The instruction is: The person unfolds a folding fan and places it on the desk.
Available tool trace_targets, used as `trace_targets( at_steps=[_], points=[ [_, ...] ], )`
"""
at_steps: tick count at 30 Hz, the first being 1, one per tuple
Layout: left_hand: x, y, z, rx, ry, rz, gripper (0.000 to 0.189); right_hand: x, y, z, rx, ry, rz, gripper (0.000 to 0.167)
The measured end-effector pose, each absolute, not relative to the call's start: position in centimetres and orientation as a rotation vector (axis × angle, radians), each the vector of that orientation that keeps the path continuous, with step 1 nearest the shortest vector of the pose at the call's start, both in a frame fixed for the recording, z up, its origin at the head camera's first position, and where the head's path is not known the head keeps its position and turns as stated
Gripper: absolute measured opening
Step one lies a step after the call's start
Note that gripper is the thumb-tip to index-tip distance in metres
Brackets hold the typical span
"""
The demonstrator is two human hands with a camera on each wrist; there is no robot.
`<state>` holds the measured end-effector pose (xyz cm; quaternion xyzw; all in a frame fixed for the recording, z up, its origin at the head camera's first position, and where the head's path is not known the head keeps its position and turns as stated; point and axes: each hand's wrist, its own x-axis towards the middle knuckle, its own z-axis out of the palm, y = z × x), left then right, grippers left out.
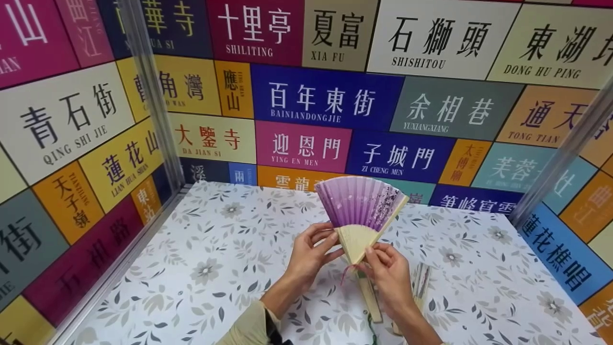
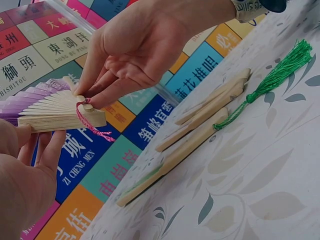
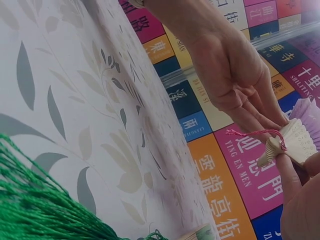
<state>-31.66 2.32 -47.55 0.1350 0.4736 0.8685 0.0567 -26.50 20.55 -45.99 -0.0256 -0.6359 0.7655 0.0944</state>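
A purple folding fan with pale ribs is spread partway and held up over the table. My left hand grips its left side, thumb and fingertips on the ribs. Near the pivot, my right hand pinches the right edge between thumb and fingers. A pink cord hangs from the pivot end. Below the hands, a folded fan lies on the table, its green tassel trailing from one end. Another folded fan lies partly hidden behind my right wrist.
The table wears a white cloth printed with grey leaves and flowers. Colourful panels with place names stand upright along its back and sides. Clear strips run up the corners.
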Motion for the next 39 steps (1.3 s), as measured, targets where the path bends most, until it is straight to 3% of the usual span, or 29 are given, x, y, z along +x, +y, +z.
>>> trace_targets(
  at_steps=[39],
  points=[
    [-31.69, 2.38, -47.58, 0.374, 1.407, 2.677, 0.032, -26.59, 20.74, -46.10, -0.101, -1.807, 2.337, 0.028]
  ],
)
